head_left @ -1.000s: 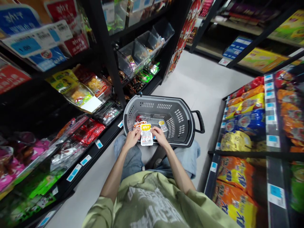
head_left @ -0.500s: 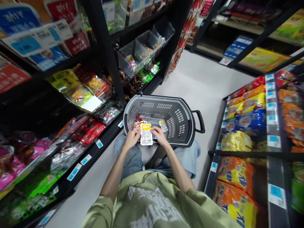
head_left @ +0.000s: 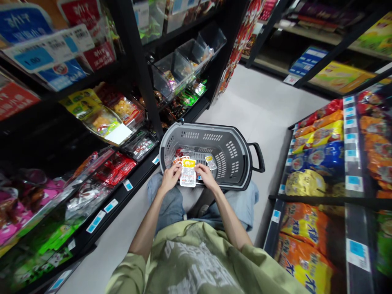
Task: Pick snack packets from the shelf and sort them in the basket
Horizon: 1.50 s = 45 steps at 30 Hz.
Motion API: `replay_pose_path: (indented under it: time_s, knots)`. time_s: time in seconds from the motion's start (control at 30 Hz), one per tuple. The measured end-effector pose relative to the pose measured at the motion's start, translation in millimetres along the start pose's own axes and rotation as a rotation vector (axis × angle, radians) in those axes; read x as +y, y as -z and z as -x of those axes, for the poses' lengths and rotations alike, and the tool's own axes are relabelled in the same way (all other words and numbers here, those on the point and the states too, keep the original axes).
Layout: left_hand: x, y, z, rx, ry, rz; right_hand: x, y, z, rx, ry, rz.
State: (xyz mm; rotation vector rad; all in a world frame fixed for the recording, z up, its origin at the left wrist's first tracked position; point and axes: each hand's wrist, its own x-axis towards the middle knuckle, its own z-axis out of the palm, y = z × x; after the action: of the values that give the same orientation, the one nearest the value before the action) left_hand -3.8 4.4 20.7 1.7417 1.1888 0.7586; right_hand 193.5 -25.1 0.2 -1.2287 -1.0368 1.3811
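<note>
Between my two hands is a small yellow-and-white snack packet, its printed face turned up. My left hand pinches its left edge, and my right hand pinches the right edge. Both hands are above the near rim of a grey shopping basket. Inside the basket lies another yellow-and-white packet, towards the right. Red packets lie at the basket's left end, partly hidden behind the held packet and my left hand.
Dark shelving with bagged snacks and clear plastic bins runs along the left. On the right stands a rack of colourful noodle packs. The basket's black handle sticks out towards that rack. Pale floor stretches beyond the basket.
Almost nothing differs. The held packet has tilted very slightly between my fingers; both hands and the basket stay where they were.
</note>
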Motion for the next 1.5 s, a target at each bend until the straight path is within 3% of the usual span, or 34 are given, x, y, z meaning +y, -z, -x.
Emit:
replay_pose_path:
  time_s: [0.43, 0.63, 0.83, 0.93, 1.1, 1.27, 1.33, 1.5]
  knots:
    - [-6, -1.4, 0, 0.049, -0.069, -0.033, 3, -1, -1, 0.029, 0.009, -0.006]
    - [-2, -2.2, 0, 0.034, -0.048, 0.012, -1, -1, 0, 0.075, 0.035, 0.002]
    - [3, -1.2, -1, -0.049, -0.064, -0.122, -4, -1, 1, 0.08, 0.035, -0.016]
    - [6, 1.8, 0, -0.093, -0.059, -0.15, -6, -1, 3, 0.025, 0.057, -0.017]
    - [4, 8.4, 0, -0.157, -0.056, -0.138, -14, -2, 8, -0.125, 0.233, 0.171]
    - [3, 10.7, 0, -0.166, -0.095, -0.113, -17, -5, 9, -0.164, 0.33, 0.287]
    - [2, 9.8, 1, -0.152, -0.095, -0.084, -13, -4, 8, -0.131, 0.317, 0.265]
    - [-5, 6.8, 0, -0.091, -0.067, 0.032, 2, -1, 2, 0.097, 0.199, 0.086]
